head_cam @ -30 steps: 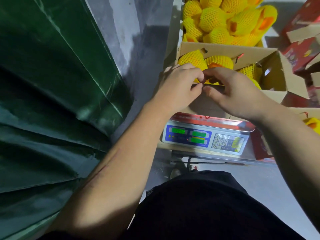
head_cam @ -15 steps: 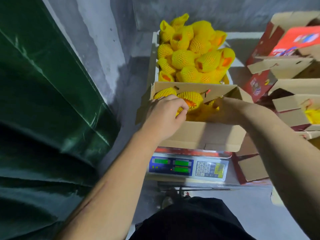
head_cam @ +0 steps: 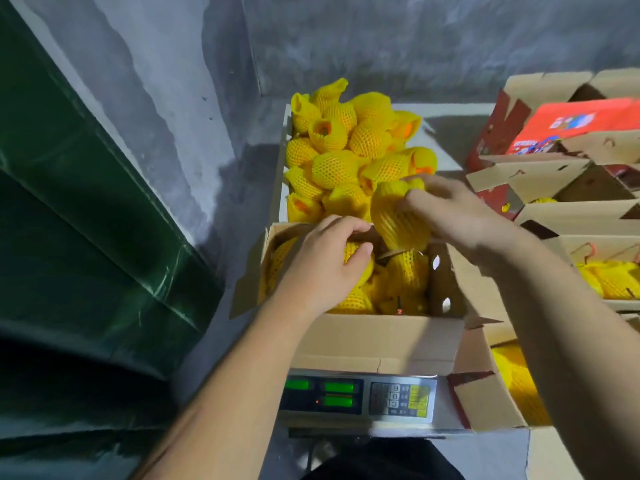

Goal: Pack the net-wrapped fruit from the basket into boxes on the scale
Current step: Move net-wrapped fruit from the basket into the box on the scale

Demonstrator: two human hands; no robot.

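Open cardboard box: stands on the scale, flaps up, partly filled with yellow net-wrapped fruit.

Basket: directly behind the box, against the wall, heaped above its rim with more netted fruit; orange skin shows at several net mouths.

Right hand: fingers curled round one wrapped fruit, held in the air over the far edge of the box, between basket and box.

Left hand: inside the box at its left side, fingers and thumb curled over another wrapped fruit lying among those already packed.

Scale: three green lit displays and a keypad face the person; the box covers its platter.

Further boxes: right of the scale, several brown and red cartons, open, crowded close together; at least two hold yellow netted fruit.

Surroundings: grey concrete wall behind; dark green sheeting fills the left. A grey strip lies bare between the sheeting and the box.
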